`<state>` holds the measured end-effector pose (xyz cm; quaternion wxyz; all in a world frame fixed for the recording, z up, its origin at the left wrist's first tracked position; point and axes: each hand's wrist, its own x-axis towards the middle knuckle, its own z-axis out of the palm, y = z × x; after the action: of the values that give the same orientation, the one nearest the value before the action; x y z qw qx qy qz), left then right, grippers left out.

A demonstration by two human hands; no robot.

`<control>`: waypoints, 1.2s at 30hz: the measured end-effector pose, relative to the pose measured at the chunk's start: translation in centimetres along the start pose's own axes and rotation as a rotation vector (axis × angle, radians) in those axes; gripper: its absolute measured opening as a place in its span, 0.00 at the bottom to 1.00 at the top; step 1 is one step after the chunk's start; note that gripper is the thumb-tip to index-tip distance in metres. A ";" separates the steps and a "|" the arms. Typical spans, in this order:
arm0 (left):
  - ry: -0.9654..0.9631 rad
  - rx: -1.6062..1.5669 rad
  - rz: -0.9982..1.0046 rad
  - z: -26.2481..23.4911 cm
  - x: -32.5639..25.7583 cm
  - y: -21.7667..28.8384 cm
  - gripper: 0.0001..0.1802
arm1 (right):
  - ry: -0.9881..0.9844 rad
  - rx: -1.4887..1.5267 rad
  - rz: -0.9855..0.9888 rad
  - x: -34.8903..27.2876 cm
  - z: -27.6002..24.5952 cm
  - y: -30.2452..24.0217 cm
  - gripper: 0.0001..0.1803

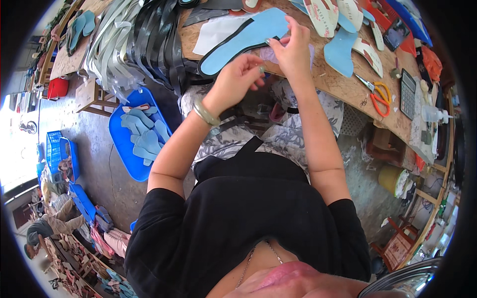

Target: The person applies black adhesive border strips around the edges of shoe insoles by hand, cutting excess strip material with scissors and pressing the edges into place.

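A light blue insole-shaped piece [237, 45] lies at the table's front edge, with black strip [218, 43] along much of its rim. My right hand [294, 52] is at its right side, thumb and forefinger apart over the black-edged border. Part of that border is hidden by my fingers. My left hand [239, 82] hovers just in front of the piece, fingers loosely curled and apart, with nothing visible in them. A pale bangle [206, 114] circles my left wrist. Under the piece lies a white sheet [211, 36], and a lilac item [271, 54] shows beside my right thumb.
Bundles of grey and black strips [156, 44] hang over the table edge at left. More blue pieces [339, 52] and white printed ones lie at right, near orange-handled scissors [378, 102] and a calculator [408, 93]. A blue tub [124, 149] of cut pieces stands on the floor.
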<state>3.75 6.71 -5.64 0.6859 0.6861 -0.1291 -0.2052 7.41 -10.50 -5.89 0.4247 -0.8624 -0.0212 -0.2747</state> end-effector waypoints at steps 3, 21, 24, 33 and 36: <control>0.249 0.508 0.369 0.5 -3.4 2.3 0.13 | 0.002 0.006 -0.025 -0.4 0.3 1.2 0.35; 0.564 1.340 0.638 -3.1 -1.8 -0.1 0.26 | 0.146 0.308 -0.110 -2.2 -1.0 0.7 0.18; 0.531 1.457 0.616 -4.6 -2.4 1.1 0.28 | 0.207 0.351 -0.176 -2.5 -1.1 1.3 0.16; 0.614 1.426 0.746 -0.3 -2.4 4.8 0.27 | -0.194 1.121 0.345 -0.8 -1.7 -3.0 0.12; 0.559 1.363 0.772 0.6 -2.1 4.4 0.31 | -0.212 0.970 0.364 -0.2 -2.8 -2.7 0.14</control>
<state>2.07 6.99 -1.00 0.1491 0.8843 -0.2763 0.3456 5.20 -10.78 -2.67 0.8112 -0.5797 -0.0386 -0.0665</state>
